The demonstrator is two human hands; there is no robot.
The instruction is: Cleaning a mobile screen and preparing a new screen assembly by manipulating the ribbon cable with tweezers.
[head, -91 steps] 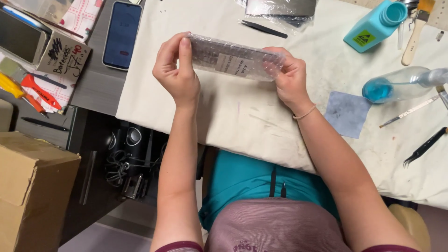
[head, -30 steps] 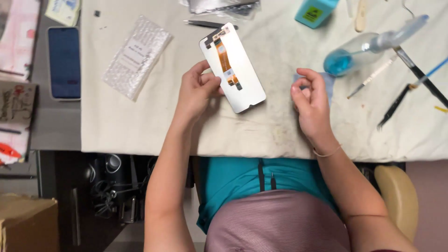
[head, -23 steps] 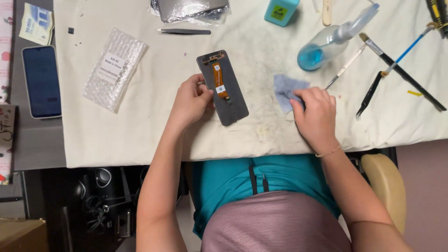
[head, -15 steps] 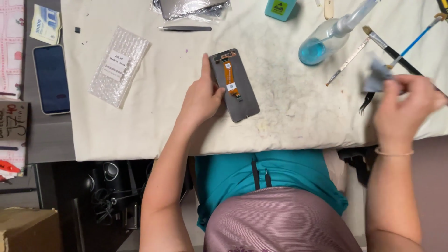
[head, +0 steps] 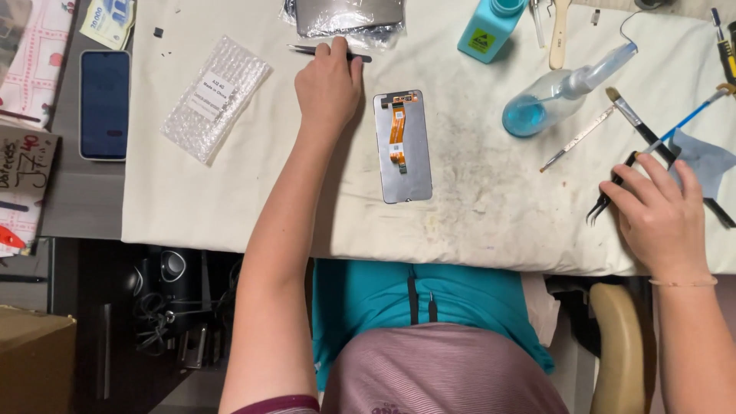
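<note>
A phone display part [head: 403, 146] lies face down on the white table cover [head: 498, 222], its orange ribbon cable on top. My left hand [head: 328, 83] is stretched to the far edge, left of the display, fingers closed over thin black tweezers [head: 359, 57]. My right hand [head: 658, 216] rests at the right edge with fingers spread, fingertips on a second pair of black tweezers [head: 604, 202]. A small blue cloth [head: 709, 159] lies just beyond that hand.
A bubble-wrap pouch [head: 216, 98] and a dark phone [head: 105, 104] lie to the left. At the back are a silver bag [head: 349, 14], a teal bottle [head: 491, 29], a clear bottle of blue liquid [head: 556, 92], a brush [head: 635, 121] and a metal pick [head: 576, 139]. A cardboard box [head: 34, 360] stands below left.
My left hand let go of the display and reached up to the tweezers at the back. My right hand put down the blue cloth and dropped onto the tweezers at the right.
</note>
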